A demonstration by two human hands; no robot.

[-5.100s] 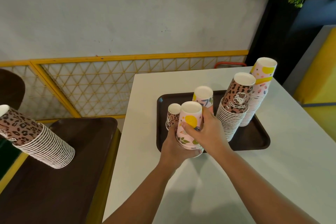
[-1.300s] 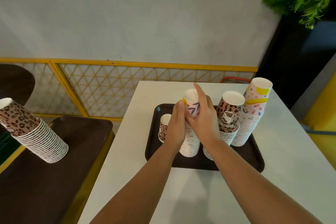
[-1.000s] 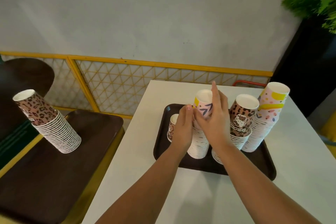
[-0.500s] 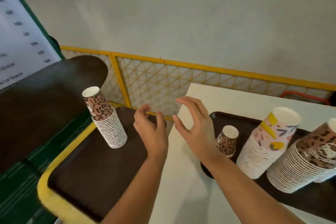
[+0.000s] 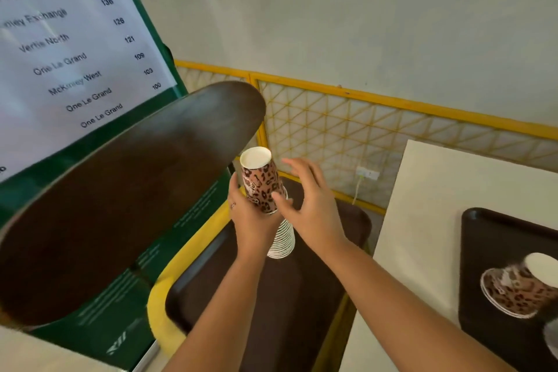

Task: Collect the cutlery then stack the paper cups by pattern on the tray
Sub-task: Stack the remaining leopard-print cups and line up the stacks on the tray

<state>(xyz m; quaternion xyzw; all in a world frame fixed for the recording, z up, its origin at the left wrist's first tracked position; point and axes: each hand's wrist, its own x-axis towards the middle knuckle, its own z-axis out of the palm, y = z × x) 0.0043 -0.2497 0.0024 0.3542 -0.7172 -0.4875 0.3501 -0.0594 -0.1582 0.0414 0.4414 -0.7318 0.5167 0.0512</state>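
My left hand (image 5: 252,220) is wrapped round the leopard-print cup stack (image 5: 267,199), fingers curled against its left side about halfway up, where the printed top cup meets the white rims below. I read that as a mid-height hold chosen to keep the tall column from buckling when lifted. My right hand (image 5: 314,208) is at 3 o'clock of the stack, fingers spread and loosely bent, thumb tip touching or just beside the printed cup; I can't tell if it bears any load. Looks like a steadying guard, not a clamp.

The stack stands upside down, base end up, leaning slightly toward 11 o'clock, on the dark seat with yellow trim (image 5: 271,305). So it's off the target tray, which explains the two-hand reach.

At 4 o'clock, well apart, the brown tray (image 5: 489,238) sits on the white table (image 5: 437,190) with a short leopard-print pile (image 5: 519,290) on it, same pattern, likely the destination.

At 9 o'clock a dark round tabletop (image 5: 126,190) overhangs close to the stack; watch clearance on the lift. Behind it, a printed sign (image 5: 66,39).
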